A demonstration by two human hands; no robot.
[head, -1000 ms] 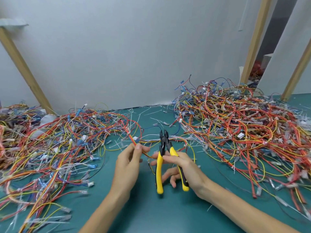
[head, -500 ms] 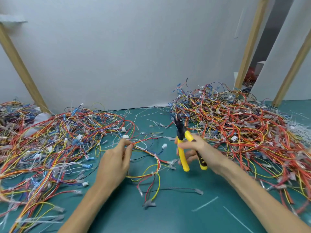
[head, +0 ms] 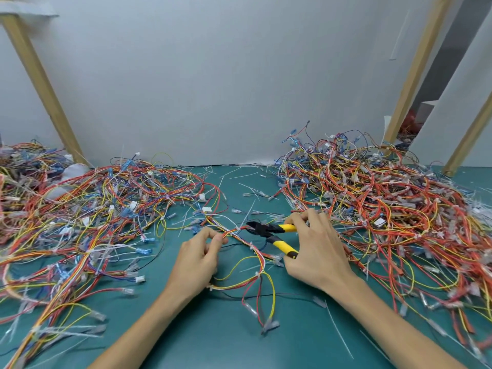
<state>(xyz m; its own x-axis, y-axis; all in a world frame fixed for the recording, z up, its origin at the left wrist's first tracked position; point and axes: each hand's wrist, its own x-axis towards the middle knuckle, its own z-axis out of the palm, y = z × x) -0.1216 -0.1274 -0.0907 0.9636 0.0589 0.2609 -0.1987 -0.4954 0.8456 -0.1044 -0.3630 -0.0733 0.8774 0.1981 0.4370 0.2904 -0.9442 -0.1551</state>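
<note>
My left hand pinches the thin bundle of red, yellow and white wires, which lies on the green worktop between my two hands. This grip is clamped on it just beside the small white cable tie. My right hand has its grip closed round the yellow-handled black side cutters, whose tips seem to touch that tie. I think I should slide only one blade under the tie, hold the wires taut and away from the edge, then squeeze gently. The big heap of loose wires is near, so I must not catch it.
</note>
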